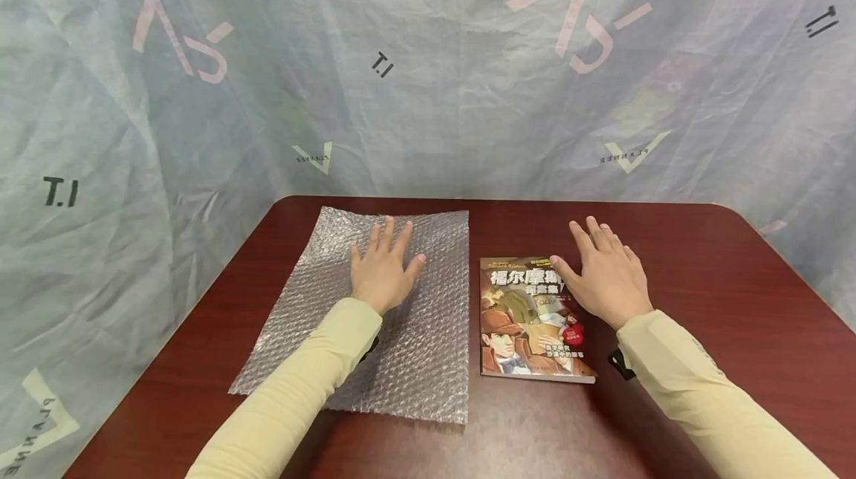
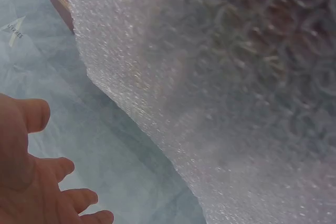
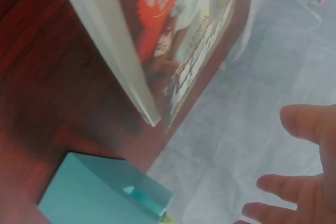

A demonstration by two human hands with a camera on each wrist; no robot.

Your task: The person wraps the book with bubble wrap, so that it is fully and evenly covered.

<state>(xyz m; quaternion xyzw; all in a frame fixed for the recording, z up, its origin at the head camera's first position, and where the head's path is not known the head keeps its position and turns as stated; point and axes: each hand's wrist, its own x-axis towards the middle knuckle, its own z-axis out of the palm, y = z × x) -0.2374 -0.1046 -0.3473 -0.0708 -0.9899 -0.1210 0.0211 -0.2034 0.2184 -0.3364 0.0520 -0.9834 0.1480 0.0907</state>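
My left hand [image 1: 384,275] is held with its fingers spread over a sheet of clear bubble wrap [image 1: 428,345] laid flat on the table. In the left wrist view, that hand [image 2: 37,177] appears apart from the bubble wrap [image 2: 157,98]. My right hand [image 1: 607,282] has its fingers extended over the upper right side of a paperback book [image 1: 528,345], covering part of its title. The book lies face up, with an illustrated cover and Chinese lettering. The right wrist view shows the hand [image 3: 304,177] away from the book's pale page edge [image 3: 113,40]. Neither hand holds anything.
A teal box-like object [image 3: 100,187] stands near the book in the right wrist view; I cannot make it out in the head view. The dark red table [image 1: 709,278] has rounded far corners. Grey printed fabric [image 1: 428,93] hangs behind and beside it.
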